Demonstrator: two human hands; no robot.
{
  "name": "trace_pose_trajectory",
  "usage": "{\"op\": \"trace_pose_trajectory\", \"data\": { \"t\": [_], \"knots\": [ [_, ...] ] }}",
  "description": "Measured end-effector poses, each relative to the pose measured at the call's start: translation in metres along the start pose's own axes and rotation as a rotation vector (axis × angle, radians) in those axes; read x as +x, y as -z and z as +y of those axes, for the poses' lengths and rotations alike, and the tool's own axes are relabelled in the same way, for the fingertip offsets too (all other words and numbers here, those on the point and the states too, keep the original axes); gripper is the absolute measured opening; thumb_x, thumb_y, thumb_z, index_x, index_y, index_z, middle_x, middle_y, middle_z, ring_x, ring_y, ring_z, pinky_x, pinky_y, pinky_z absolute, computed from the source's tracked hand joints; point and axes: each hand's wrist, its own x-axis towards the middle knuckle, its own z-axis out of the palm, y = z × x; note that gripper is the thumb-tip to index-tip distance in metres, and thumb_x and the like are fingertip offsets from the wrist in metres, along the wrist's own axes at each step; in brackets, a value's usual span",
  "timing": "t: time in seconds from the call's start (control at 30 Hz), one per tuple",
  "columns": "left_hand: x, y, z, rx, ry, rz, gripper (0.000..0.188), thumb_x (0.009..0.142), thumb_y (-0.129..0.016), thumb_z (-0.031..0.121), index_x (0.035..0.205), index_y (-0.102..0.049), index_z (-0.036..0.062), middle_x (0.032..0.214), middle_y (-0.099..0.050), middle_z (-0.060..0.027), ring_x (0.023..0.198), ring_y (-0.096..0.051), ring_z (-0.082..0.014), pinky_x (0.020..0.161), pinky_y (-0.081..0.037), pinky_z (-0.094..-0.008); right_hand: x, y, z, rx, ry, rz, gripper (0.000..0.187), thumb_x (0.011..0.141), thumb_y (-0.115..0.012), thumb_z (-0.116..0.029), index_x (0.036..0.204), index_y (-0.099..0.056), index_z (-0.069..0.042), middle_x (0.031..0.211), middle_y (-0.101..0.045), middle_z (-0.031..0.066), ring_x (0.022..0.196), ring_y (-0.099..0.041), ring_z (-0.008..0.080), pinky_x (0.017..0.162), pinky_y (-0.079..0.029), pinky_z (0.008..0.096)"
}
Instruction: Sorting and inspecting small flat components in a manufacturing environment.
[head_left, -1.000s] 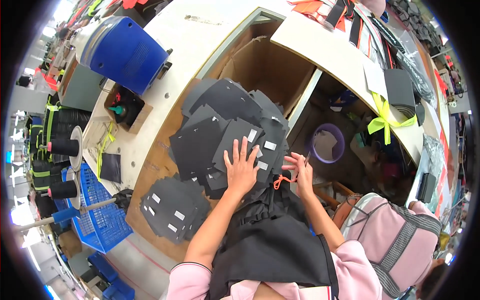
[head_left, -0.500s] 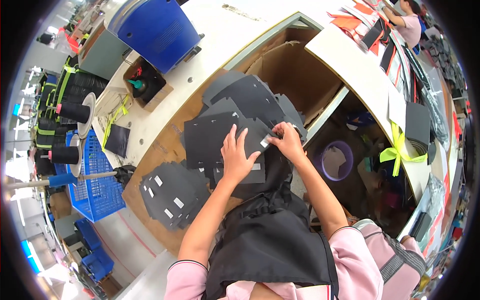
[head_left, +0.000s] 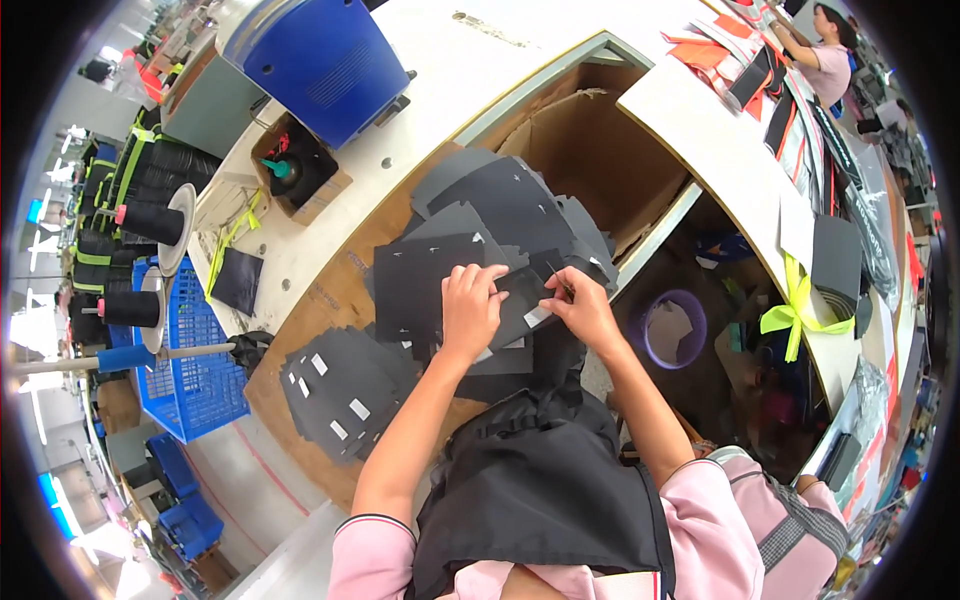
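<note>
A dark grey fabric panel (head_left: pixel 515 295) with a white label (head_left: pixel 536 317) lies in front of me, on top of a loose pile of dark panels (head_left: pixel 510 195). My left hand (head_left: pixel 470 308) pinches the panel's left part with bent fingers. At the panel's right side, my right hand (head_left: pixel 583 308) is closed around a small thin pointed tool (head_left: pixel 566 287), possibly thread snips; most of it is hidden by the fingers. Left of the hands is another stack of dark panels (head_left: pixel 345 390) with several white labels.
A brown board (head_left: pixel 330 290) carries the panels. Beyond it stands a blue machine housing (head_left: pixel 325 75), with a small box (head_left: pixel 300 175) nearby. To the right are an open carton (head_left: pixel 590 140) and a purple bin (head_left: pixel 674 328). Thread cones (head_left: pixel 150 222) and a blue crate (head_left: pixel 190 390) stand left.
My left fingers, spread flat before, have curled and closed on the panel. My right hand has come down slightly, and the tool's thin tip now shows. The labelled panel has shifted a little.
</note>
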Motion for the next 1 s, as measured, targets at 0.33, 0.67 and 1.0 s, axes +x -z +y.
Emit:
{"op": "trace_pose_trajectory", "data": {
  "t": [0.33, 0.67, 1.0],
  "knots": [
    [-0.033, 0.090, 0.020, -1.218, 0.439, -0.110, 0.008, 0.091, -0.054, 0.007, 0.098, -0.056, 0.0066, 0.090, -0.054, 0.0045, 0.078, -0.048, -0.0033, 0.074, -0.039, -0.0183, -0.025, 0.023, -0.101, -0.134, 0.565, -0.054, 0.021, 0.071, -0.070, 0.002, 0.081, -0.052, -0.001, 0.115, -0.057, 0.0103, 0.076, -0.060, 0.0295, 0.063, -0.047, 0.0347],
    [-0.026, 0.106, 0.036, -0.923, 0.640, -0.281, 0.023, 0.076, -0.071, 0.017, 0.094, -0.063, 0.0046, 0.082, -0.060, -0.0012, 0.078, -0.056, -0.0081, 0.070, -0.046, -0.0246, -0.035, -0.009, -0.105, 0.305, 0.218, -0.305, 0.022, 0.079, -0.066, -0.001, 0.095, -0.051, -0.001, 0.086, -0.063, 0.0102, 0.077, -0.063, 0.0225, 0.070, -0.048, 0.0301],
    [-0.040, 0.088, 0.057, -1.191, 0.802, 0.074, 0.026, 0.088, -0.061, 0.023, 0.093, -0.063, -0.0016, 0.087, -0.064, -0.0052, 0.078, -0.058, -0.0110, 0.071, -0.047, -0.0268, -0.070, -0.012, -0.095, -0.237, 0.552, 0.050, 0.037, 0.075, -0.069, -0.009, 0.108, -0.053, -0.007, 0.086, -0.054, 0.0085, 0.066, -0.058, 0.0254, 0.057, -0.045, 0.0339]
  ]
}}
